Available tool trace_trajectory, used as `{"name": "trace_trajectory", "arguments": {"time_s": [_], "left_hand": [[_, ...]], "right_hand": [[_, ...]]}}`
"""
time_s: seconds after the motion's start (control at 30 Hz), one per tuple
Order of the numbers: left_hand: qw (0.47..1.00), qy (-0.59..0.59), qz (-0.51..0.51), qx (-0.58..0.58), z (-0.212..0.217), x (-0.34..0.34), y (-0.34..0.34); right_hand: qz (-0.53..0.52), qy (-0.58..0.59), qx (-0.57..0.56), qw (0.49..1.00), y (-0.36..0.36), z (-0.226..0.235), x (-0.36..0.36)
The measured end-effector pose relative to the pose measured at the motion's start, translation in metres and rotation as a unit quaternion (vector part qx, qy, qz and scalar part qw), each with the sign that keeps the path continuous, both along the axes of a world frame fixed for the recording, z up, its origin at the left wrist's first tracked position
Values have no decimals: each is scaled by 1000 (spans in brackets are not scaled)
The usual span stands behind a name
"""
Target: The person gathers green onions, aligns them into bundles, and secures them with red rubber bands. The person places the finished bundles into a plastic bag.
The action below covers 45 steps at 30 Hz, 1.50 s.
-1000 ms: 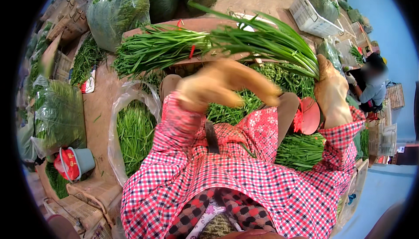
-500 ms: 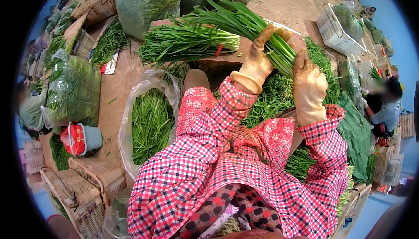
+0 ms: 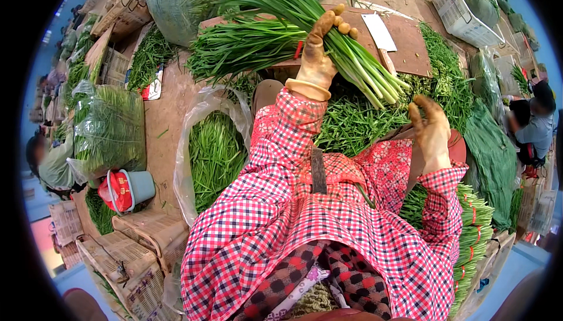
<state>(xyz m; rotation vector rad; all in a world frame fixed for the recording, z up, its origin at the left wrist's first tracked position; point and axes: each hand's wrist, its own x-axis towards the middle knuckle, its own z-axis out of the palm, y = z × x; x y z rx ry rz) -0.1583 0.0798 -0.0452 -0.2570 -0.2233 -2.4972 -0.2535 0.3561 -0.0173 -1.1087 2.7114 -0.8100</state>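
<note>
My left hand [image 3: 316, 57], in a stained cream glove, is closed around a loose bunch of long flat green leaves with pale stems, which look like garlic chives [image 3: 366, 68]. The leaves point to the upper left and the stem ends to the lower right. Just below those ends, my gloved right hand [image 3: 431, 127] is apart from the bunch, its fingers spread and curved. A bundle of chives [image 3: 249, 48] with a red tie lies on the low board [image 3: 410, 51], partly behind the held bunch. On the board's right rests a cleaver [image 3: 380, 32] with a wooden handle.
Loose green trimmings [image 3: 366, 121] are heaped below the board. An open plastic bag [image 3: 182, 162] of greens stands left of my legs, near a grey-blue bucket [image 3: 143, 186] and crates [image 3: 132, 262]. Tied bundles [image 3: 475, 221] stack at right. Other people sit at both sides.
My right hand has let go of the stems and moved down and right, its fingers opening. My left hand has shifted up and left with the bunch, uncovering the cleaver.
</note>
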Motion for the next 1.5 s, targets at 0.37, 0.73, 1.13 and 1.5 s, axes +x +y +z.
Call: {"name": "trace_trajectory", "arguments": {"time_s": [0.37, 0.73, 1.13, 1.5], "left_hand": [[998, -64, -5, 9, -2, 3, -2], [998, -55, 32, 22, -8, 9, -7], [965, -183, 157, -100, -4, 28, -6], [926, -280, 160, -194, -23, 53, 17]], "right_hand": [[126, 386, -94, 909, -69, 27, 63], [197, 399, -129, 886, -61, 8, 41], [60, 344, -103, 931, -36, -4, 23], [175, 176, -60, 967, -126, -93, 42]]}}
